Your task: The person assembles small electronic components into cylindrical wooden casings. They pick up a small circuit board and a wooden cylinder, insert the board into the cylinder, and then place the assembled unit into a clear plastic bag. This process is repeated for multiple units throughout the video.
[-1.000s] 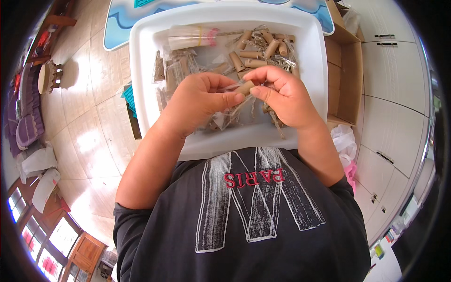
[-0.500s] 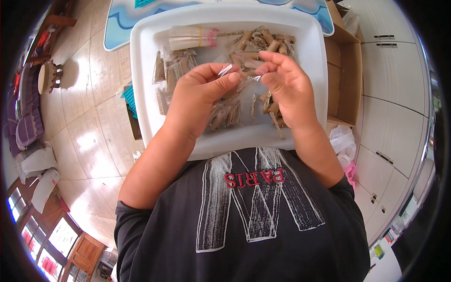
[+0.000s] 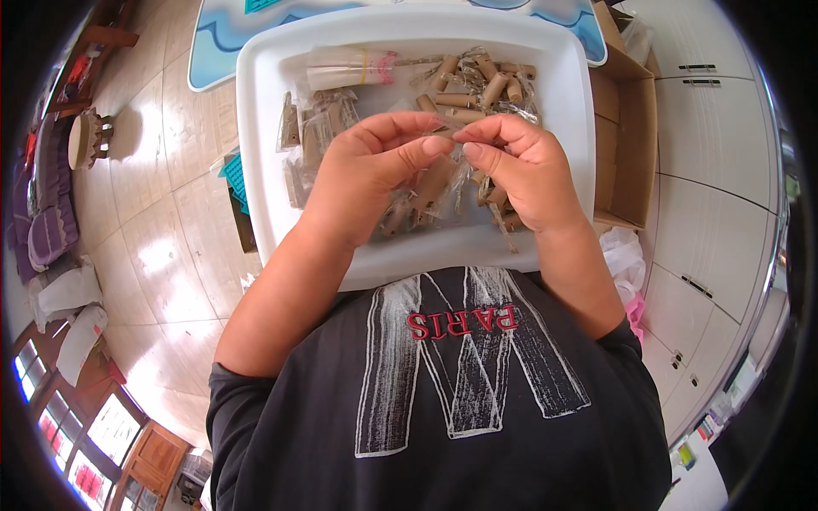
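My left hand and my right hand meet over the white plastic tub, both closed in a pinch with fingertips almost touching. Between them they grip the upper edge of a small clear plastic bag. A brown cardboard-like tube shows through the bag below my fingers. Much of the bag's top is hidden by my fingertips. Left of my left hand lie several brown tubes in clear bags. Beyond my right hand is a pile of loose brown tubes tangled with thin twisted cords.
A banded stack of clear bags lies at the tub's far left. The tub rests against a blue-and-white table. An open cardboard box stands to the right, beside white cabinets. Teal trays sit left of the tub.
My right hand has moved left and its fingers have closed. Both hands now meet at the bag's upper edge, where half a second ago they were apart with clear plastic strips showing.
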Demonstrator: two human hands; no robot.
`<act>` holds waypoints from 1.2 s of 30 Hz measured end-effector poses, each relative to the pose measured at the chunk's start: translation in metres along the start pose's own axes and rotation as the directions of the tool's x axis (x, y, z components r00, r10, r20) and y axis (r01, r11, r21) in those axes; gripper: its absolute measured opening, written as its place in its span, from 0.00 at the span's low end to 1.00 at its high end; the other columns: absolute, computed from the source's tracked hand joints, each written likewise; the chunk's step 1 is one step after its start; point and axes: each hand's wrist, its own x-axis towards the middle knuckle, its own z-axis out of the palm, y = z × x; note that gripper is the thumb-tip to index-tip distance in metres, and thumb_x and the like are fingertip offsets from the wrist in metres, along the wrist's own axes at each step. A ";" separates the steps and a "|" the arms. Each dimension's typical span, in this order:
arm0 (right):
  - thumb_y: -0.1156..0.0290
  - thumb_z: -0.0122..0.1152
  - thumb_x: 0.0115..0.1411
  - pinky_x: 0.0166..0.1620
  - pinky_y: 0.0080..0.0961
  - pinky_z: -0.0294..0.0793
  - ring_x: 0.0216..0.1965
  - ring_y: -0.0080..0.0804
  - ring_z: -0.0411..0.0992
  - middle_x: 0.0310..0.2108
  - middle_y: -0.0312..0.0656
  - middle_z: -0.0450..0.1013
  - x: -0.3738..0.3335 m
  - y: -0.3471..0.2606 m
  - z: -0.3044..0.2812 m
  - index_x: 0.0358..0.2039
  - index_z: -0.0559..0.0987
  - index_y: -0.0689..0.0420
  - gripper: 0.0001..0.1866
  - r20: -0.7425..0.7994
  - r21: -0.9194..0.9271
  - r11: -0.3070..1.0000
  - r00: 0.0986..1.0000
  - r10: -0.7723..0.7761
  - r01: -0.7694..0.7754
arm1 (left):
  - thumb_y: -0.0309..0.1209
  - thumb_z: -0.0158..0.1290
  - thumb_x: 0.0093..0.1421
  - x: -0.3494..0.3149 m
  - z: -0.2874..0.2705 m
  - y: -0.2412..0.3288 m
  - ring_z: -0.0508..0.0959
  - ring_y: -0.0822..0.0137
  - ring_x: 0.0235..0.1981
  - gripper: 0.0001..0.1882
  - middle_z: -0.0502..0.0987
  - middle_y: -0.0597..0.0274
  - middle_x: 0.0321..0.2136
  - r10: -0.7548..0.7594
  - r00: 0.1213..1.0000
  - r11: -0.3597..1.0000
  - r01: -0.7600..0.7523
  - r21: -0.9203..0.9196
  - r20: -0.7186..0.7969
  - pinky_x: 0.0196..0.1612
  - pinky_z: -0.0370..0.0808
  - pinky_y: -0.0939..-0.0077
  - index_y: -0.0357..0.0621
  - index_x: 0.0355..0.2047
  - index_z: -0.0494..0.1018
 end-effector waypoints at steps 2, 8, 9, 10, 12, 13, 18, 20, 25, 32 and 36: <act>0.75 0.57 0.56 0.37 0.14 0.68 0.32 0.16 0.68 0.31 0.33 0.73 0.001 0.000 0.000 0.37 0.76 0.62 0.08 0.003 0.013 1.000 1.000 -0.008 0.008 | 0.29 0.53 0.58 0.002 -0.004 -0.003 0.75 0.77 0.34 0.09 0.78 0.64 0.33 -0.036 0.999 0.999 0.037 -0.030 0.034 0.36 0.72 0.85 0.39 0.38 0.73; 0.79 0.60 0.52 0.31 0.15 0.68 0.28 0.19 0.69 0.27 0.34 0.71 0.004 0.004 0.002 0.32 0.77 0.60 0.06 -0.227 -0.359 0.876 0.880 -0.417 0.323 | 0.29 0.53 0.58 0.003 -0.003 -0.009 0.72 0.80 0.27 0.09 0.77 0.67 0.29 0.024 0.998 0.998 -0.027 -0.052 -0.055 0.30 0.69 0.87 0.38 0.37 0.75; 0.80 0.61 0.51 0.30 0.16 0.68 0.27 0.20 0.69 0.26 0.35 0.70 0.004 0.003 0.005 0.31 0.77 0.60 0.06 -0.228 -0.543 0.747 0.788 -0.572 0.384 | 0.28 0.52 0.58 0.003 -0.002 -0.010 0.71 0.80 0.25 0.09 0.76 0.68 0.27 0.055 0.996 0.997 -0.058 -0.043 -0.073 0.29 0.68 0.88 0.37 0.37 0.75; 0.80 0.64 0.47 0.27 0.18 0.68 0.25 0.25 0.70 0.26 0.38 0.70 0.003 -0.003 0.008 0.29 0.78 0.60 0.07 -0.138 -0.645 0.620 0.730 -0.669 0.446 | 0.28 0.52 0.58 0.003 0.001 -0.009 0.71 0.81 0.25 0.09 0.76 0.69 0.27 0.051 0.995 0.998 -0.053 -0.032 -0.085 0.29 0.68 0.88 0.36 0.37 0.75; 0.79 0.65 0.46 0.26 0.19 0.69 0.24 0.27 0.70 0.27 0.38 0.70 0.002 -0.003 0.017 0.28 0.78 0.58 0.07 -0.039 -0.691 0.532 0.709 -0.704 0.490 | 0.27 0.52 0.58 -0.001 0.006 -0.006 0.71 0.81 0.26 0.09 0.76 0.69 0.27 0.042 0.993 0.999 -0.044 -0.009 -0.108 0.29 0.68 0.87 0.36 0.37 0.75; 0.79 0.65 0.45 0.25 0.20 0.69 0.24 0.28 0.70 0.27 0.38 0.70 0.002 -0.003 0.020 0.28 0.79 0.58 0.07 0.012 -0.709 0.485 0.696 -0.718 0.512 | 0.27 0.52 0.58 -0.001 0.008 -0.008 0.70 0.81 0.26 0.09 0.76 0.69 0.27 0.071 0.992 0.997 -0.066 0.044 -0.102 0.29 0.68 0.87 0.36 0.38 0.75; 0.82 0.65 0.45 0.28 0.15 0.67 0.26 0.25 0.68 0.28 0.39 0.69 0.004 0.004 0.024 0.28 0.78 0.62 0.07 0.039 -0.749 0.449 0.708 -0.705 0.488 | 0.26 0.53 0.57 -0.005 0.013 -0.015 0.69 0.82 0.26 0.09 0.75 0.70 0.27 0.186 0.981 0.957 -0.170 0.235 -0.047 0.29 0.68 0.88 0.35 0.38 0.76; 0.81 0.64 0.46 0.28 0.15 0.68 0.26 0.25 0.68 0.28 0.39 0.69 0.003 0.002 0.023 0.26 0.77 0.63 0.05 0.043 -0.765 0.435 0.710 -0.702 0.476 | 0.26 0.53 0.57 -0.005 0.013 -0.016 0.70 0.82 0.26 0.09 0.76 0.69 0.27 0.206 0.978 0.937 -0.194 0.291 -0.013 0.30 0.68 0.88 0.35 0.37 0.76; 0.73 0.55 0.58 0.22 0.12 0.59 0.20 0.18 0.62 0.27 0.37 0.69 0.008 0.012 0.012 0.32 0.74 0.60 0.05 -0.259 -0.484 0.780 0.787 -0.560 0.396 | 0.26 0.52 0.58 -0.007 0.016 -0.016 0.73 0.79 0.29 0.08 0.78 0.65 0.28 0.324 0.946 0.843 -0.302 0.444 0.028 0.32 0.70 0.87 0.35 0.36 0.76; 0.66 0.54 0.61 0.18 0.12 0.50 0.15 0.11 0.53 0.20 0.31 0.67 0.007 0.003 -0.024 0.29 0.75 0.59 0.10 -0.298 0.407 0.902 0.954 -0.019 0.145 | 0.26 0.49 0.60 -0.003 0.003 -0.011 0.75 0.77 0.31 0.08 0.78 0.60 0.34 0.254 0.961 0.946 -0.224 0.235 -0.105 0.34 0.72 0.84 0.35 0.39 0.72; 0.67 0.60 0.57 0.23 0.09 0.56 0.21 0.09 0.59 0.21 0.27 0.68 0.001 0.002 -0.006 0.31 0.76 0.61 0.10 -0.134 0.123 0.992 0.990 0.044 -0.027 | 0.25 0.50 0.59 -0.004 0.004 -0.004 0.74 0.79 0.28 0.07 0.78 0.63 0.30 0.216 0.964 0.967 -0.189 0.173 -0.154 0.32 0.72 0.86 0.33 0.36 0.72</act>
